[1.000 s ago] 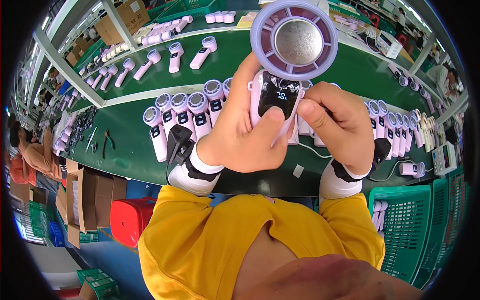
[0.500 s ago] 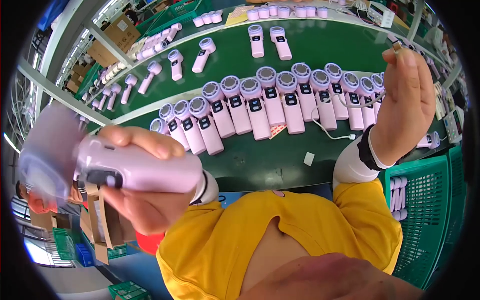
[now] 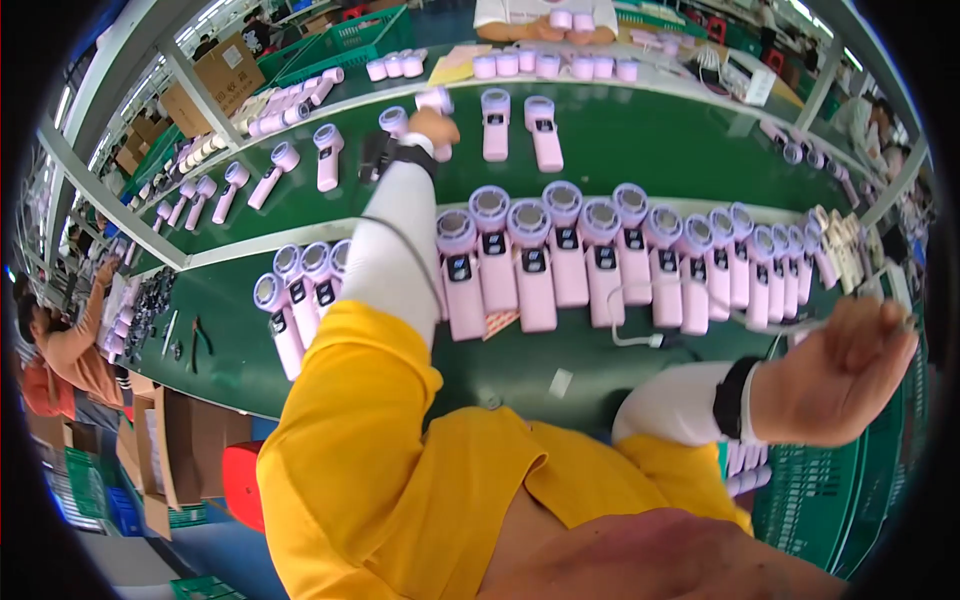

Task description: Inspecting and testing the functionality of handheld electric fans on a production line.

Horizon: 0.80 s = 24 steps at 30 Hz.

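Observation:
At the far row on the bench, my left hand (image 3: 436, 128) is closed round a pink handheld fan (image 3: 434, 99) with a lilac round head. Two more upright fans, a near one (image 3: 495, 125) and its neighbour (image 3: 543, 133), are just to the right of it. My right hand (image 3: 840, 375) is raised at the right, its fingers pinched on the end of a white charging cable; the plug is barely visible. The loose end of that cable (image 3: 640, 342) lies before a packed row of handheld fans (image 3: 565, 245) with small dark displays.
Green crates (image 3: 820, 490) stand low at the right, with fans inside. Pliers (image 3: 203, 338) and small dark parts lie at the bench's left end. Open cardboard boxes (image 3: 185, 450) are below. Across the bench a person (image 3: 545, 22) holds fans; another person (image 3: 75, 345) works at the left.
My left hand has moved from the near left to the far row, with a fan in its grip. My right hand has dropped lower and further right. The view has shifted.

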Each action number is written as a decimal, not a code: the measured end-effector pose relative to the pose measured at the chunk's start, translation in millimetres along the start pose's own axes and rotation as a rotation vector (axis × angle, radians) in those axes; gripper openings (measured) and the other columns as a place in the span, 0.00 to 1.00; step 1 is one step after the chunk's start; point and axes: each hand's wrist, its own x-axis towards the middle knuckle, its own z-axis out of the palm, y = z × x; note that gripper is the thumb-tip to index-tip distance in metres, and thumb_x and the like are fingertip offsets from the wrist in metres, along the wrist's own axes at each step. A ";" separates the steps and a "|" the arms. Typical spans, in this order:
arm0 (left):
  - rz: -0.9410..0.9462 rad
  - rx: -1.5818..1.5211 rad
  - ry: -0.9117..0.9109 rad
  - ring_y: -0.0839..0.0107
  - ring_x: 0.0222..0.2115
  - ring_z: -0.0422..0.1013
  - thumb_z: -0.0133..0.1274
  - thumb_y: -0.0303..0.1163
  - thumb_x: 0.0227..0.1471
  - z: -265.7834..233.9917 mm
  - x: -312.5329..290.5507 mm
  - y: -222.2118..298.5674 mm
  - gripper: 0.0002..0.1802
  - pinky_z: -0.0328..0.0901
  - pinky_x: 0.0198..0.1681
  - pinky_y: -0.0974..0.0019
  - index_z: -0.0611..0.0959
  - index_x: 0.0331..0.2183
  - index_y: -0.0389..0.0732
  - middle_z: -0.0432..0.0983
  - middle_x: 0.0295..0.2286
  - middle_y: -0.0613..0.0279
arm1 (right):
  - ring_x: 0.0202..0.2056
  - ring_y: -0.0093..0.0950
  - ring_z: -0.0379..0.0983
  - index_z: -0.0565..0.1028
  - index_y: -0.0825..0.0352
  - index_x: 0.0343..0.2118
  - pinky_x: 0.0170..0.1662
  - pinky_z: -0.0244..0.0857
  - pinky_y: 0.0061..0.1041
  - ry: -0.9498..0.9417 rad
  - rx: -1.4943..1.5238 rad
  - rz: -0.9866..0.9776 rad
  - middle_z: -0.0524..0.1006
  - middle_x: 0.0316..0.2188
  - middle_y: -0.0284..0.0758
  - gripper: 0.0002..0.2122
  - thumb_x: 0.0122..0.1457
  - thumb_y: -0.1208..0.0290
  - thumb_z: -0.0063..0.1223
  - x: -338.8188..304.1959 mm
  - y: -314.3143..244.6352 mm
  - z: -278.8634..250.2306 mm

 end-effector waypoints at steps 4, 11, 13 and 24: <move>0.066 0.259 -0.141 0.58 0.28 0.71 0.56 0.38 0.27 18.8 27.5 8.3 0.16 0.65 0.31 0.61 0.79 0.22 0.38 0.74 0.26 0.48 | 0.15 0.15 0.44 0.68 0.75 0.29 0.20 0.38 0.16 -0.198 0.053 -0.018 0.53 0.12 0.26 0.12 0.58 0.70 0.34 0.9 2.0 -10.5; 0.399 0.301 0.141 0.48 0.27 0.67 0.48 0.34 0.36 -95.1 -49.2 25.4 0.11 0.62 0.31 0.54 0.76 0.21 0.34 0.70 0.23 0.42 | 0.15 0.16 0.43 0.68 0.76 0.28 0.20 0.37 0.17 -0.182 0.057 0.022 0.51 0.12 0.26 0.13 0.57 0.69 0.35 5.7 9.6 -6.8; 0.483 0.456 0.405 0.48 0.24 0.65 0.47 0.28 0.35 -119.0 -105.0 12.6 0.07 0.60 0.28 0.53 0.73 0.20 0.33 0.68 0.21 0.43 | 0.15 0.16 0.43 0.68 0.76 0.28 0.20 0.37 0.17 -0.153 0.060 0.040 0.51 0.12 0.26 0.13 0.56 0.68 0.36 4.4 11.4 -7.5; -0.266 -0.014 0.642 0.55 0.22 0.63 0.53 0.32 0.38 -106.4 -348.4 -144.3 0.15 0.60 0.25 0.59 0.69 0.26 0.31 0.65 0.21 0.51 | 0.15 0.17 0.45 0.69 0.76 0.27 0.20 0.39 0.17 -0.075 0.020 -0.017 0.52 0.11 0.27 0.10 0.53 0.72 0.41 -5.8 11.7 9.0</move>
